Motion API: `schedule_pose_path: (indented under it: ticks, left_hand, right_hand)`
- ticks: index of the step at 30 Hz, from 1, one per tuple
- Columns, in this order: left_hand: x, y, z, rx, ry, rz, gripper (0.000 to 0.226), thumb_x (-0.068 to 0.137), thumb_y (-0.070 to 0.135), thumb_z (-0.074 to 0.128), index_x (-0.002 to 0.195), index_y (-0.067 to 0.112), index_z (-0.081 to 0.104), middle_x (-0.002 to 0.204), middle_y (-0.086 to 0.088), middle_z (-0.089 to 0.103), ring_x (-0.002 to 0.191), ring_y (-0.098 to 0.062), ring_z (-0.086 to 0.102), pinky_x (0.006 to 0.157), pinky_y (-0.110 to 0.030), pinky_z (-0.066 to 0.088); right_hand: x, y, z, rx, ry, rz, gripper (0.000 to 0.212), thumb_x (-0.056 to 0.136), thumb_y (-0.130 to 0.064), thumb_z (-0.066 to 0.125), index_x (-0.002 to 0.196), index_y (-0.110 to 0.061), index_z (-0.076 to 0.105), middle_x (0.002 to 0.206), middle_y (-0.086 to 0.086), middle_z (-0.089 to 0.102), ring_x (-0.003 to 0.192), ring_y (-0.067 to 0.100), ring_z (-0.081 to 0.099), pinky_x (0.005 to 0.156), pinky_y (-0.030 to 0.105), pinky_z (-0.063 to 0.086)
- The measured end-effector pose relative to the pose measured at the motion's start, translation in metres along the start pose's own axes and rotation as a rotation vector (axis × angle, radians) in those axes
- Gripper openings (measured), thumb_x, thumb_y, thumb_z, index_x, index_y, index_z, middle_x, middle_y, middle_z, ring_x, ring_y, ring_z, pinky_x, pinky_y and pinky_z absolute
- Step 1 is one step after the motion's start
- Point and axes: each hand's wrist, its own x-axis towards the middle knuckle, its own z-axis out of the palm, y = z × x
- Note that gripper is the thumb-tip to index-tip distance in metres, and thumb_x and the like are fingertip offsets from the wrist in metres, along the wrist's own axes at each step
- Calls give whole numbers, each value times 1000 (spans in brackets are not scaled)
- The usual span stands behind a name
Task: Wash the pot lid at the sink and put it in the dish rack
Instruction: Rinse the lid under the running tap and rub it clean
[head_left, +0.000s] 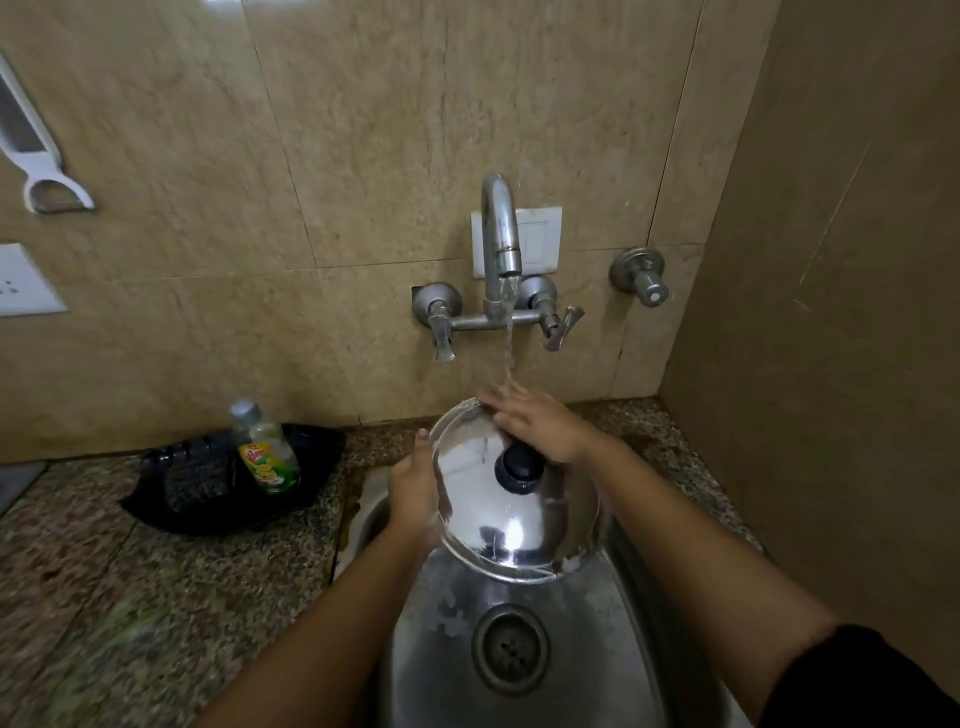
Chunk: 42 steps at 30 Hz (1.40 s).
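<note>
A shiny steel pot lid (511, 514) with a dark knob (519, 464) is held tilted over the steel sink (447, 613). My left hand (413, 491) grips its left rim. My right hand (535, 421) lies flat with spread fingers on the lid's upper face, behind the knob. Water runs from the wall tap (501, 234) onto my right hand and the lid's top edge. No dish rack is in view.
A black tray (156, 512) on the granite counter at the left holds a dish-soap bottle (267, 452) and a dark scrubber (197, 475). The drain (510, 647) lies below the lid. A tiled wall stands close on the right, with a separate valve (641, 275).
</note>
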Motion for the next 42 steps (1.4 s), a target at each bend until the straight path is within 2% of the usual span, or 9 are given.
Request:
schedule_pose_path:
  ticks: [5,8,11,16,19,24,28,36,42]
  left_hand:
    - [3,-3,1,-50,-43,-7,42,96,38,47,80,6,68,64,-4,70,62,-19,67,58,-24,52]
    - [3,-2,4,-49,-43,-4,42,96,39,48,77,7,68,70,-7,70,70,-25,67,68,-31,54]
    - [3,-2,8,-77,-26,-1,40,95,38,49,80,6,68,79,-14,71,74,-29,67,74,-37,55]
    - [3,0,10,-121,-38,16,40,97,38,46,88,6,70,89,-12,72,79,-20,68,68,-27,52]
    - [7,5,1,-84,28,-5,43,96,39,46,77,7,66,75,-9,67,70,-23,64,66,-27,51]
    - [15,1,-15,-46,109,-46,43,94,42,50,76,6,63,74,-11,62,69,-27,59,73,-36,49]
    - [9,-6,-10,-20,57,-43,46,93,46,49,75,6,63,67,-14,62,59,-29,59,65,-41,52]
    - [7,0,-8,-130,105,-10,39,96,37,48,70,10,59,69,-6,61,63,-21,58,55,-26,44]
    - [11,-18,-7,-83,103,-9,44,95,42,48,71,7,62,71,-10,64,66,-26,61,62,-31,50]
  right_hand:
    - [-12,-53,27,-449,-137,-269,56,101,-36,25,152,-17,11,161,4,7,148,19,10,119,41,10]
    - [-4,-34,22,-336,24,26,59,98,-38,27,151,-15,16,158,10,23,140,29,31,114,45,27]
    - [2,-40,22,-286,30,254,61,98,-39,26,151,-9,14,160,13,12,144,31,21,117,45,21]
    - [-30,-78,65,-394,205,-145,58,95,-29,23,148,-4,26,156,13,28,144,24,26,119,36,10]
    - [-62,-37,64,-366,107,-410,51,101,-30,30,150,-19,23,159,-1,21,147,13,13,119,29,2]
    - [-94,25,51,-223,37,-146,56,99,-47,14,151,-34,-3,160,-13,-6,146,3,-10,121,38,1]
    - [-64,32,33,-136,170,37,61,95,-49,10,151,-27,6,159,-12,5,146,2,-1,120,40,10]
    - [-88,11,65,-43,434,16,53,98,-36,26,149,-21,29,156,-4,26,144,7,21,118,35,23]
    - [-93,-20,95,-278,204,-383,50,99,-28,36,148,-19,29,156,-2,30,146,10,20,119,32,19]
